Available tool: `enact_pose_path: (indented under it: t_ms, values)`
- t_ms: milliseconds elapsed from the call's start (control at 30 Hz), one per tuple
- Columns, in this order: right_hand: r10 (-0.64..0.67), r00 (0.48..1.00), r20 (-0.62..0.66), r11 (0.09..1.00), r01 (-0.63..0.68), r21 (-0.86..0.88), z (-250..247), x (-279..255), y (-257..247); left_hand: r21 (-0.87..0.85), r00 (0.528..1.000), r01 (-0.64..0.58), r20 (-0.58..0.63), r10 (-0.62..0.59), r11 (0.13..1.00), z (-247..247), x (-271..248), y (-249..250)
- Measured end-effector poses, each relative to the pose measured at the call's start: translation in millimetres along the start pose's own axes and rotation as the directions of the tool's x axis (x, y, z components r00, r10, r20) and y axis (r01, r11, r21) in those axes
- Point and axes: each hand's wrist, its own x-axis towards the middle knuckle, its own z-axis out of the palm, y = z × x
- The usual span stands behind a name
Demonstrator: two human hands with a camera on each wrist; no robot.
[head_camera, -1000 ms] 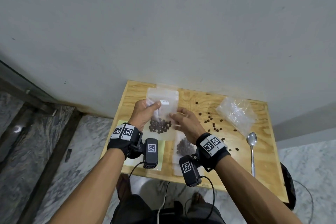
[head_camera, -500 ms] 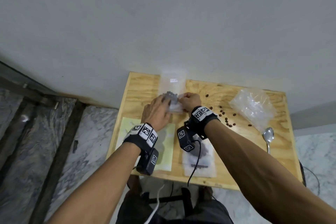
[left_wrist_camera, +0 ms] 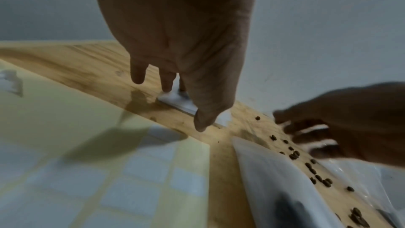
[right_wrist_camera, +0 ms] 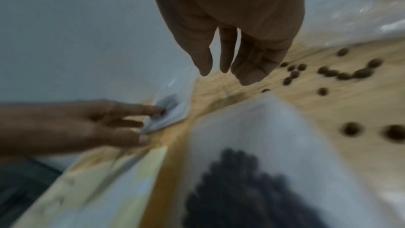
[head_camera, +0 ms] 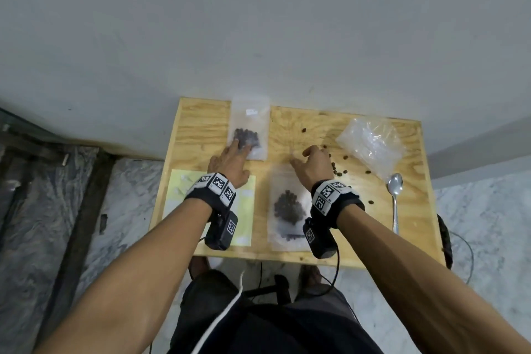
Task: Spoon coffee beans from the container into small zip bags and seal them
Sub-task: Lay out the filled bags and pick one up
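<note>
On the wooden tabletop (head_camera: 359,244), the left hand (head_camera: 230,162) lies flat with straight fingers pressing the near edge of a bean-filled zip bag (head_camera: 249,128) at the far side. A second filled bag (head_camera: 287,207) lies nearer. The right hand (head_camera: 311,164) hangs relaxed, holding nothing, over loose coffee beans (head_camera: 340,172), with a clear plastic bag (head_camera: 370,144) and spoon (head_camera: 395,195) further right.

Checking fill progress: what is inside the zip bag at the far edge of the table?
The far zip bag holds a small dark cluster of coffee beans. The left hand covers its near corner, hiding anything there.
</note>
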Motion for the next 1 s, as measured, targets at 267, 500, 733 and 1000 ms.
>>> enact_pose_path:
  t_ms: [267,500,733,1000]
  values:
    - [0.216,0.965,0.146,0.96,-0.183,-0.212,14,-41,27,0.048,0.998,0.047,0.043,-0.049,0.998,-3,2,9]
    - [0.25,0.962,0.106,0.96,-0.233,-0.153,23,-43,27,0.063,0.999,0.037,0.037,-0.039,0.997,-3,1,7]
    - [0.171,0.985,-0.007,0.968,-0.169,-0.183,29,-50,31,0.074,0.999,0.022,0.048,-0.025,0.997,-3,2,4]
    - [0.188,0.982,-0.002,0.981,-0.188,-0.051,10,-47,33,0.066,0.998,0.013,0.068,-0.018,0.998,-5,0,4]
